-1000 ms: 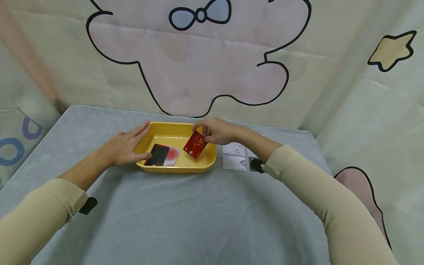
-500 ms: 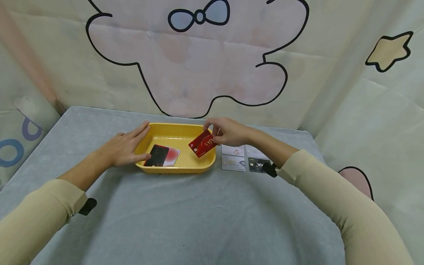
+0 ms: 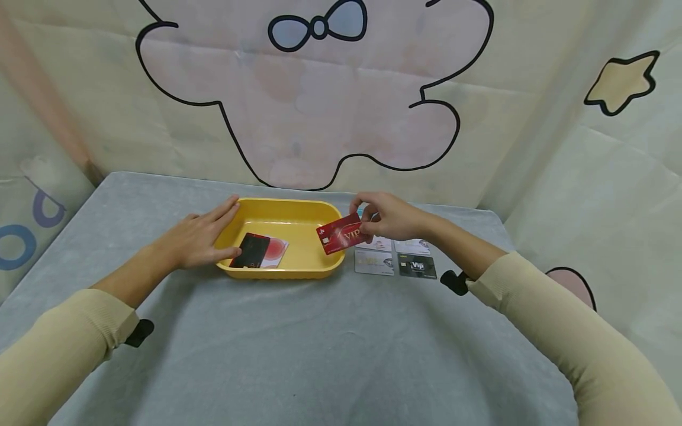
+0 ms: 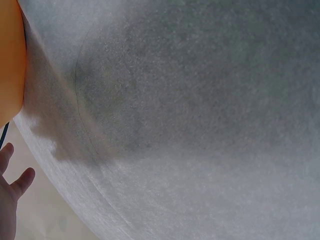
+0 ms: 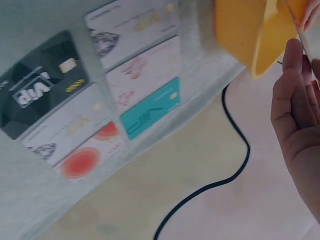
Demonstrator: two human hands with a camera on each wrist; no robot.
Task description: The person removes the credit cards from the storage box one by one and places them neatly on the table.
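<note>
My right hand [image 3: 391, 218] pinches a red VIP card [image 3: 338, 235] by its right end, above the right rim of a yellow tray [image 3: 282, 274]. In the right wrist view the card is seen nearly edge-on beside the fingers. My left hand [image 3: 199, 239] rests at the tray's left side with fingers extended, its thumb over the front left corner near a black card [image 3: 249, 251]. That card overlaps a white card with a red circle [image 3: 274, 253] on the tray floor. In the left wrist view the left hand [image 4: 12, 192] is only partly seen.
Right of the tray several cards lie in rows on the grey cloth: a black Vip card [image 5: 42, 82], pale cards [image 3: 374, 262], a teal card [image 5: 150, 115] and one with red circles [image 5: 82, 161]. A printed curtain [image 3: 346, 112] hangs behind the table.
My right hand has moved right with the red card, from over the tray's inside to its right rim, turning the card flatter. The left hand has stayed at the tray.
</note>
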